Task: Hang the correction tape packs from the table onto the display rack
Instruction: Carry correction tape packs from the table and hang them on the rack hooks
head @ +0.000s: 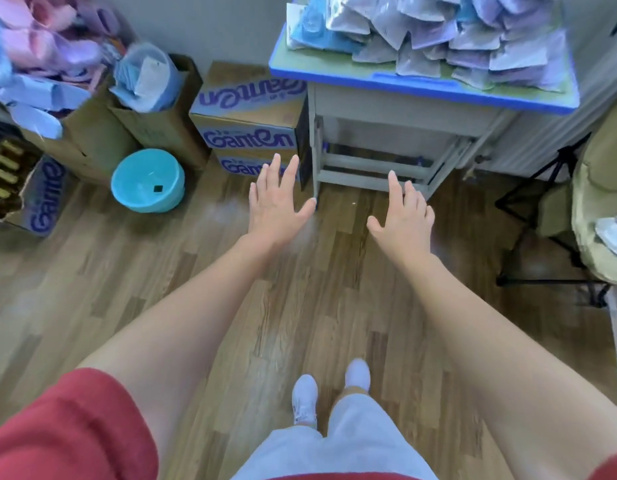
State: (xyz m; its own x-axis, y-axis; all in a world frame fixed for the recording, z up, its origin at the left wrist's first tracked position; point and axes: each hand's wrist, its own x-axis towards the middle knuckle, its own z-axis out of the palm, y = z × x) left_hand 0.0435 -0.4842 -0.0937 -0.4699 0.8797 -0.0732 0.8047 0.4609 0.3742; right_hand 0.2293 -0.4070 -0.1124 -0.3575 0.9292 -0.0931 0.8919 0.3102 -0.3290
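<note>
While both bare forearms stretch forward over the glossy wood-grain plank floor [230, 306], the left hand [277, 202] and the right hand [402, 216] hover palm down, level with each other and a little apart. Their fingers are straight and fanned wide, thumbs angled inward toward one another, and neither hand touches or holds anything. A soft red sleeve [64, 427] covers the left upper arm.

The correction tape packs [466, 39] lie beyond the right hand and above it, heaped in a loose, overlapping pile of flat, shiny plastic pouches in pale lilac, grey and blue. They rest on a small worktop [421, 88] with a greenish top, a rounded blue rim and pale metal legs joined by crossbars.

Just past the left hand's fingertips stand stacked brown cardboard cartons [248, 133] printed with purple lettering. Further out to the left of that hand sit a round, smooth teal plastic basin [147, 181] and open cardboard boxes [40, 46] stuffed with crumpled pink and blue packets. A thin black tripod [549, 202] stands off to the right of the right hand. Below the hands, white shoes [305, 396] and light trousers show.
</note>
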